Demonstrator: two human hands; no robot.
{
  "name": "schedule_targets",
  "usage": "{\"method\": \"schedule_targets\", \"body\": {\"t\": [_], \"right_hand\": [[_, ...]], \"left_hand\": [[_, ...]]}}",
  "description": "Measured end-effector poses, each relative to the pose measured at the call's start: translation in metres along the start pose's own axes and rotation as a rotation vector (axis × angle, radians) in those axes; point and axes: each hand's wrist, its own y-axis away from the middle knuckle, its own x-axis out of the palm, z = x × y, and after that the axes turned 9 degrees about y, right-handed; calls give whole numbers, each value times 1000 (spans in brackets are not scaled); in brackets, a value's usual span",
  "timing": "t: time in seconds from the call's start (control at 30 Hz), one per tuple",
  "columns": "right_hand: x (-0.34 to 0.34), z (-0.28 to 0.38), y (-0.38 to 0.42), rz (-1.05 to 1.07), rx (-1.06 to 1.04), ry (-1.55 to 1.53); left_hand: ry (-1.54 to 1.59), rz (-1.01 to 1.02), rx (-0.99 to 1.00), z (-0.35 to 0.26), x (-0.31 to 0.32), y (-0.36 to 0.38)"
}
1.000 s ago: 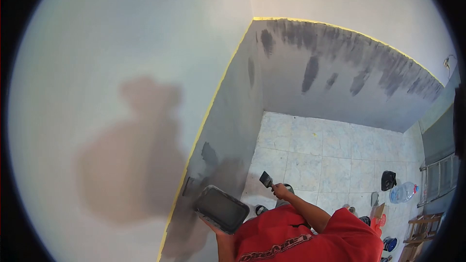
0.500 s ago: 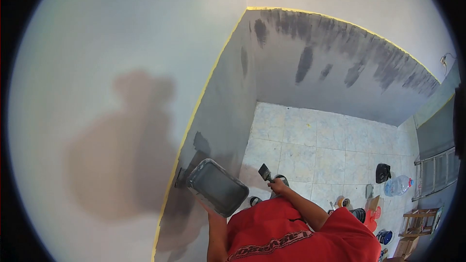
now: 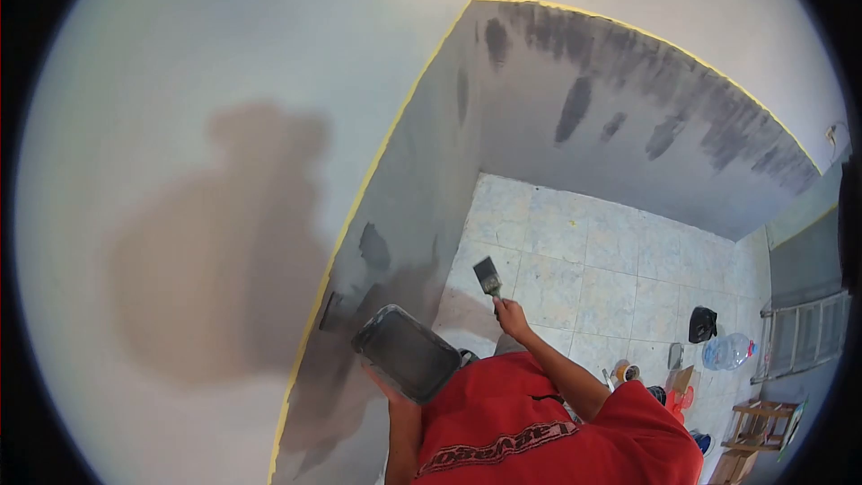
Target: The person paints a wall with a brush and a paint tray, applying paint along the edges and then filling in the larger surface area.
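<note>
My right hand (image 3: 511,317) is closed round the handle of a paintbrush (image 3: 488,277), its dark bristles pointing up and away from me. A rectangular paint tray (image 3: 409,352) with grey paint inside is tilted in front of my body on the left. My left hand (image 3: 384,384) grips the tray's lower left side, with part of the fingers hidden beneath it. Beside the tray runs the grey lower wall (image 3: 395,216), carrying darker wet-looking patches. Yellow masking tape (image 3: 370,175) borders the grey along the top.
The far wall (image 3: 628,153) has dark brush strokes under its tape. On the tiled floor (image 3: 557,233) to the right are a black bag (image 3: 703,324), a clear plastic bottle (image 3: 729,352) and a tape roll (image 3: 631,373). A ladder (image 3: 805,334) and a wooden stool (image 3: 761,424) stand farther right.
My right hand has raised the paintbrush forward, away from my body. The tray has shifted slightly right and down in view. My head view has turned a little.
</note>
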Motion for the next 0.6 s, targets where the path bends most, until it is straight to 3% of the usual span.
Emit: {"method": "schedule_targets", "body": {"t": [0.1,0.23,0.37,0.6], "right_hand": [[-15,75,4,36,-324,-120],[-28,193,23,65,-537,-75],[-16,256,21,75,-696,-82],[9,226,-15,132,-710,316]], "left_hand": [[-2,-46,67,-2,33,23],[-10,51,53,-9,-6,13],[-9,162,3,-13,-34,16],[72,97,-40,-11,-10,32]]}}
